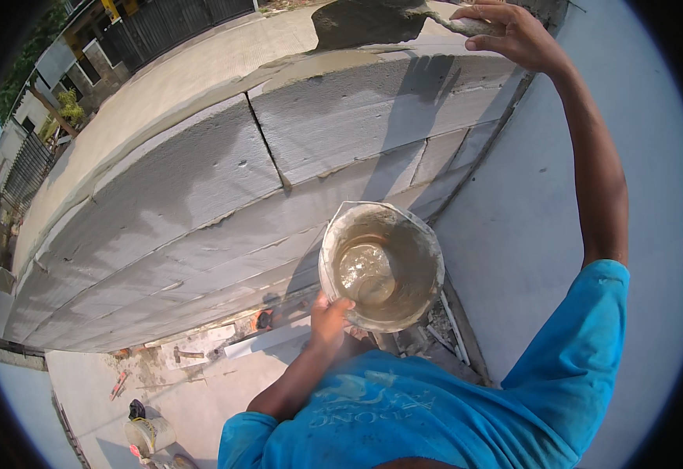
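My left hand is closed on the near left rim of a mortar-smeared bucket, its thumb over the edge. Wet grey mortar lies in the bottom of the bucket, and a thin wire handle rests near its far rim. Far up at the right, my right hand grips the mortar-coated handle of a trowel. The trowel's wide dark blade is over the top of a wall of pale blocks, where a layer of wet mortar lies. Whether the blade touches that layer, I cannot tell.
A smooth pale wall rises close on the right, meeting the block wall in a corner. On the floor below lie a hammer, a red-handled tool and rubble. A pale bucket stands at lower left.
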`<state>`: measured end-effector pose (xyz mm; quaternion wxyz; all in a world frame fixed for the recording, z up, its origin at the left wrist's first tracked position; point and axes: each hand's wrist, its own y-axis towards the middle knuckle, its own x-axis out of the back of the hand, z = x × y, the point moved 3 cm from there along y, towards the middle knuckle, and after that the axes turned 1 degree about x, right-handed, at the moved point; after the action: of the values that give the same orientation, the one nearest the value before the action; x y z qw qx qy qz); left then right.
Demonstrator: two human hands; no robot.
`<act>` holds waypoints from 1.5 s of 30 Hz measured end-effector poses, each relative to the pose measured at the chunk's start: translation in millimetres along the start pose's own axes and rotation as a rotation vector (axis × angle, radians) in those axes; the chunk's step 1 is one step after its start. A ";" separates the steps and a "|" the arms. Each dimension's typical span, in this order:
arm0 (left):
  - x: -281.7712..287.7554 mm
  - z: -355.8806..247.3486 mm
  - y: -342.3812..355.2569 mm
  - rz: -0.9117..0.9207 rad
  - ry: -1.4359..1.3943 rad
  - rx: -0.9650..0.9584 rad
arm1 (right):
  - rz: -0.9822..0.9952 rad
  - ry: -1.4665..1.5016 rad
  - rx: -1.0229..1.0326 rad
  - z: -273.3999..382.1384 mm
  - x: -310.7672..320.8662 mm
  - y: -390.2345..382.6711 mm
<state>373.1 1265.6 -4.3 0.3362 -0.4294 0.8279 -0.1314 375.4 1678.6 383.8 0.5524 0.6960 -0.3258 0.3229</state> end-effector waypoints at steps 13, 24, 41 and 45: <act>-27.3 -4.5 20.0 0.119 0.094 0.052 | -0.339 -0.530 -0.242 77.4 -48.2 -174.1; -91.8 26.9 23.1 0.248 0.652 -0.372 | 0.803 -0.189 -0.960 234.2 -90.3 -306.3; -109.2 16.6 54.6 0.260 0.008 0.127 | 0.316 0.883 -1.278 130.6 5.7 -286.9; -110.4 13.1 41.6 0.316 0.023 0.122 | 0.104 0.541 -1.048 64.7 51.5 -208.2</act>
<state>400.7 1379.6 13.9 0.3686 -0.2711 0.8794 -0.1315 579.7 1647.1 297.5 0.8694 0.2066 -0.3229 0.3117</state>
